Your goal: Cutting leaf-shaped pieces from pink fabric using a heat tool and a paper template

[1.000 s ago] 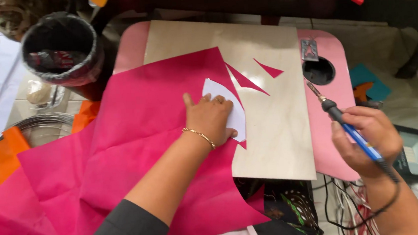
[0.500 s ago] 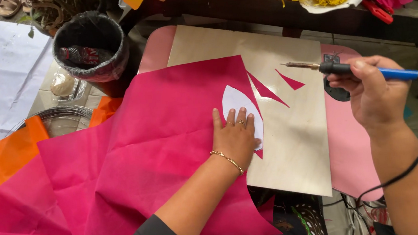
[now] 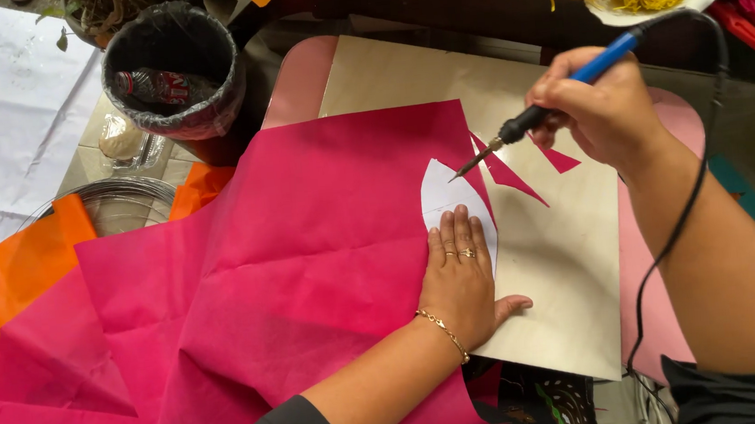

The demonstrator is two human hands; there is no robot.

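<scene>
Two hands on the job: the left hand (image 3: 464, 286) lies flat, fingers spread, pinning the white paper template (image 3: 448, 199) onto the magenta non-woven fabric (image 3: 310, 262); the right hand (image 3: 598, 109) has its grip closed around the blue handle of the corded hot cutting pen (image 3: 556, 90). Change vs a second ago: the pen was held off to the right of the board, tip well clear; half a second ago it was raised level above the board's top right; now its tip sits at the template's upper right edge, touching or just shy of the fabric, can't tell which. The left hand has stayed on the template throughout. My read: it's lined up to trace a cut along the template's curved edge. The fabric lies over the left part of the tan wooden board (image 3: 560, 251), which sits on a pink bench (image 3: 663, 306); two magenta offcuts (image 3: 509, 175) lie on the board just right of the tip. The cord (image 3: 668, 252) drapes over the right forearm. A lined black bin (image 3: 173, 71) stands well apart, top left; orange fabric (image 3: 14, 276) lies at the left edge.
</scene>
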